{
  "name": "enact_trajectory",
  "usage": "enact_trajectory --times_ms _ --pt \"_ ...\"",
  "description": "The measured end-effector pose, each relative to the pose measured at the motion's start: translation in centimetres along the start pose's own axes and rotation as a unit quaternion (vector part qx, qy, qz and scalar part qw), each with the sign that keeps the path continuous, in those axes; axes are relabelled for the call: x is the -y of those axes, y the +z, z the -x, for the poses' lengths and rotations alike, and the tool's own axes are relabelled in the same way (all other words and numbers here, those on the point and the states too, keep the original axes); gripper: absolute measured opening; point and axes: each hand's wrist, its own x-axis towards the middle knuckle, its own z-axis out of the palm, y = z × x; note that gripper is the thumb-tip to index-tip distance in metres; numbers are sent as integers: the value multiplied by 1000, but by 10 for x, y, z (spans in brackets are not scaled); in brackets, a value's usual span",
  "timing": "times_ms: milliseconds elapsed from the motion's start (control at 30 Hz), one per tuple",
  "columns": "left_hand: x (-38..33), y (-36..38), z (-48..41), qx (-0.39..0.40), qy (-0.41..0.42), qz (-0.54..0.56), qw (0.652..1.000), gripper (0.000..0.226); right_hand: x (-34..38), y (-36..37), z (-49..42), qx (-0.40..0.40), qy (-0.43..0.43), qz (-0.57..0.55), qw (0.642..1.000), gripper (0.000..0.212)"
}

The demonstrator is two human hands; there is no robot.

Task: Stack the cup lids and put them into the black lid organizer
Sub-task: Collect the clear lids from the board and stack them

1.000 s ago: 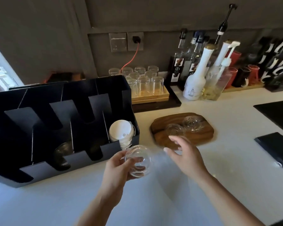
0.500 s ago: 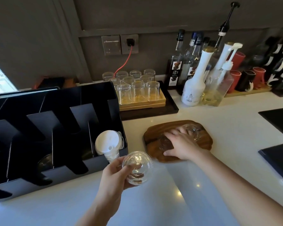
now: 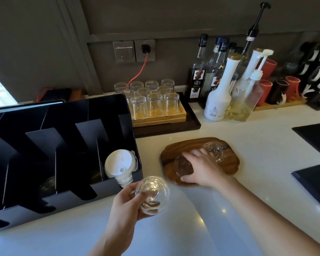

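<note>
My left hand [image 3: 126, 206] holds a small stack of clear dome lids [image 3: 151, 194] above the white counter, just in front of the black lid organizer [image 3: 67, 196]. My right hand [image 3: 203, 169] rests on the wooden tray [image 3: 229, 163], fingers closed around a clear dome lid [image 3: 182, 166] at the tray's left side. Another clear lid [image 3: 213, 150] lies on the tray behind the fingers. A stack of white lids [image 3: 118, 166] sits in the organizer's rightmost slot. A few clear lids [image 3: 46, 185] show dimly in a slot further left.
Upturned glasses [image 3: 155, 103] stand on a wooden rack behind the organizer. Syrup bottles [image 3: 218, 97] and pump bottles line the back wall. Red and black cups [image 3: 277, 89] are at the far right. A dark pad [image 3: 314, 183] lies at the counter's right edge.
My right hand has reached from above the counter to the wooden tray and closed on a clear lid there. My left hand keeps its clear stack almost still.
</note>
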Motion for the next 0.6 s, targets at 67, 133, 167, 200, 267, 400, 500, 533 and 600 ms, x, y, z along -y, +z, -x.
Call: enact_trajectory --times_ms 67,133,167,200,267,400,500,533,600 --pt "-1 0 1 -2 -2 1 1000 24 4 1 -1 17 2 15 1000 93" --pt "-2 0 2 2 1 -2 1000 23 6 -1 -2 23 4 25 999 91" --pt "-2 0 3 4 1 -3 1000 23 8 -2 -3 21 2 36 999 90" --pt "-3 0 4 4 2 -4 1000 23 10 -2 -3 17 -2 51 999 89" --pt "-4 1 5 4 2 -6 1000 24 13 -3 -3 0 -7 74 997 86" --pt "-5 3 6 12 4 -13 1000 24 10 -2 1 -38 10 26 999 84" --pt "-5 4 5 14 6 -15 1000 25 -9 -12 6 -102 54 -54 992 87" --pt "-5 3 5 12 6 -15 1000 26 -17 -18 7 -113 74 -74 988 86" --pt "-5 2 4 11 9 -14 1000 26 -35 -29 6 -119 117 -101 981 83"
